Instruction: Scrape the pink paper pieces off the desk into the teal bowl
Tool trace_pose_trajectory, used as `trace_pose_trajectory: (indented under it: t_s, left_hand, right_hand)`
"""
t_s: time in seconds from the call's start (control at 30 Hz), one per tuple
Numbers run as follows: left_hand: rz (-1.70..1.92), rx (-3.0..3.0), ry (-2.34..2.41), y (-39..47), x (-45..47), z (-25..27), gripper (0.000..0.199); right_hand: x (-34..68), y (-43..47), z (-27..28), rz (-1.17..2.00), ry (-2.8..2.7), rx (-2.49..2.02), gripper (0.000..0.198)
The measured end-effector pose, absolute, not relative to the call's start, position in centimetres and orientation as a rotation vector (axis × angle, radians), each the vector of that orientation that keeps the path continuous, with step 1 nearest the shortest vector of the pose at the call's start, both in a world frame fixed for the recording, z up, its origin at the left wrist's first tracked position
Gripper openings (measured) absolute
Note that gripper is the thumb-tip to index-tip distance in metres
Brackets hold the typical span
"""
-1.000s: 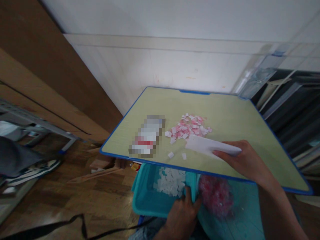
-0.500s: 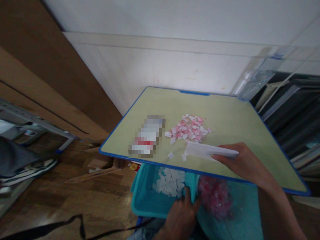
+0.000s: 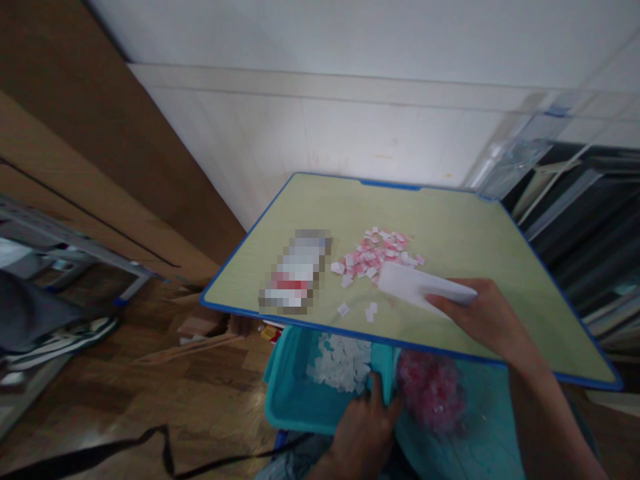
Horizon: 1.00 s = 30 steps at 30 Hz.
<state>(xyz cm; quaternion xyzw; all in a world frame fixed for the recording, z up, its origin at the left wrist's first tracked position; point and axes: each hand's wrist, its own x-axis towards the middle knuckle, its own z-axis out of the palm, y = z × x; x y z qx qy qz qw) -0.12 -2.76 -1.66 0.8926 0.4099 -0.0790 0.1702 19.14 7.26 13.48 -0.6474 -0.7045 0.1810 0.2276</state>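
My right hand [image 3: 470,310] pinches a flat white sheet-like piece [image 3: 407,283], perhaps stiff paper or plastic. Its left end reaches the near edge of a heap of small pink and white paper squares [image 3: 373,257] on the yellow-green tabletop [image 3: 440,220]. A few loose white squares [image 3: 370,313] lie closer to the table's front edge. Below that edge, my left hand [image 3: 365,427] grips the right rim of a teal basin [image 3: 295,421], index finger and thumb around it. White paper squares [image 3: 343,363] lie inside the basin.
A pixelated rectangular object [image 3: 295,273] lies on the table's left side. Beneath the front edge, a pink-red mass in clear plastic [image 3: 433,393] rests on a teal surface. Dark flat panels [image 3: 595,200] stand at right. Cardboard [image 3: 200,333] and someone's shoe [image 3: 65,347] are at left.
My right hand has lifted and tilted the white piece, showing more of its broad face, nearer the heap. A small loose square now shows by the front ones. My left hand stays on the rim.
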Motion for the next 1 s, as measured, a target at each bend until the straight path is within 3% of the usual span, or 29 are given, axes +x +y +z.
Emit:
trace_pose_trajectory:
  t_s: [1.0]
  left_hand:
    - [-0.218,2.595,1.147,-2.7,-0.1,-1.2,0.049]
  right_hand:
    - [16.6,5.8,12.8,0.879,-2.002,-1.625,0.024]
